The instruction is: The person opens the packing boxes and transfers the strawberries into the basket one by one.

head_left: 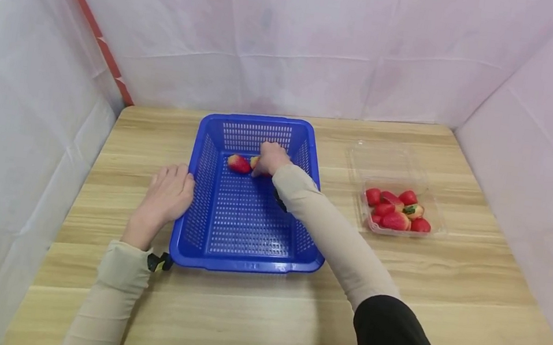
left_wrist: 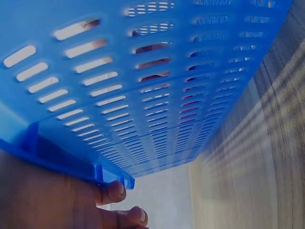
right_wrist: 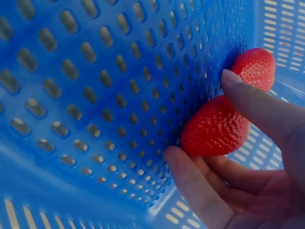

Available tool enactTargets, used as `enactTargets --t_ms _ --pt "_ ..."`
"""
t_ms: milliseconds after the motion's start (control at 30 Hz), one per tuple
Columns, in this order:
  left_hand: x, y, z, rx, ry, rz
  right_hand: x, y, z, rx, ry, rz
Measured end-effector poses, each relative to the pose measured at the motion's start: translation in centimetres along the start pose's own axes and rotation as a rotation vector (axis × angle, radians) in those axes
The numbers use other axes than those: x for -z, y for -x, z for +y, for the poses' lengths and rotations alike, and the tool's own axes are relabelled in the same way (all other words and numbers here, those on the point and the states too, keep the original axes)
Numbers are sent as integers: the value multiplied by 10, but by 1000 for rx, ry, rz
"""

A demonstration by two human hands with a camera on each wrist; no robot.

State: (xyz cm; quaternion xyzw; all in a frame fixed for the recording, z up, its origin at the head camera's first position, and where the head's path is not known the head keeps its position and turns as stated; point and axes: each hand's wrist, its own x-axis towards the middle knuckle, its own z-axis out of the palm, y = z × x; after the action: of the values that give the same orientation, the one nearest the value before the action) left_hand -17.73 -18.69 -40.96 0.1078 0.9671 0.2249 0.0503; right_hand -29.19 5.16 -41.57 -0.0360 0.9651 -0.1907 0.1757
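A blue plastic basket [head_left: 243,266] with slotted walls stands on the table, its left rim under my left hand [head_left: 169,193]. The left wrist view shows the fingertips [left_wrist: 136,215] of that hand beside the rim, relaxed. My right hand [head_left: 273,159] reaches down inside the far part of the basket. Between its thumb and fingers is a red strawberry [right_wrist: 217,128], close to the basket floor. A second strawberry [right_wrist: 257,69] lies just beyond the thumb. To the left of the hand, another strawberry [head_left: 239,163] rests on the basket floor.
On the right of the wooden table [head_left: 470,291] sits a clear plastic box [head_left: 379,230] with its lid [head_left: 383,160] folded back. Several strawberries [head_left: 396,220] lie in it. White sheeting [head_left: 305,36] hangs along the table's back and sides.
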Motion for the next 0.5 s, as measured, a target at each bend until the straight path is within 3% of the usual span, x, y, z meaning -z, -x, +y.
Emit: enactTargets --t_ms 500 --pt "1 -4 -1 3 -2 6 4 1 -3 10 -19 -45"
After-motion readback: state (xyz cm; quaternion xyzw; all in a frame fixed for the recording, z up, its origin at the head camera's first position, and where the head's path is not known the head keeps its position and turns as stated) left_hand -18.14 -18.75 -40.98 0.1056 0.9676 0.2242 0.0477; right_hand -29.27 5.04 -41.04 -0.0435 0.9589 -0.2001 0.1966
